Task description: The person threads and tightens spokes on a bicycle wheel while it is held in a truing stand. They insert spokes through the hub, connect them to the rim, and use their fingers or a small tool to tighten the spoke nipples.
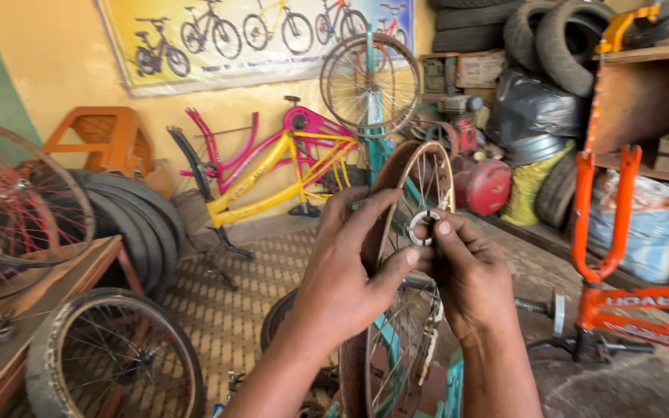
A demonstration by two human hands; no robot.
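- Hands meet at chest height in front of the camera: the right hand (470, 282) pinches a small silvery metal ring (424, 227) between thumb and forefinger, and the left hand (350, 271) closes thumb and fingers around the same spot from the other side.
- Silvery ring: it sits at the fingertips of both hands, its flat face turned toward the camera, its hole open to view. Both hands touch or nearly touch it; the right has the clearer grip.
- Just behind the ring stands a rusty spoked wheel rim (396, 255), upright and edge-on, its plane running away from the camera. The left hand wraps its near edge, so the ring lies just right of the rim.
- Teal stand (371, 116): it rises behind the rim and carries another spoked wheel (371, 83) higher up.
- Farther out: a yellow and pink bicycle frame (288, 166) against the wall, an orange frame (605, 232) to the right, tyres (137, 224) and a tyred wheel (114, 356) beside the wooden desk (48, 286) at left.
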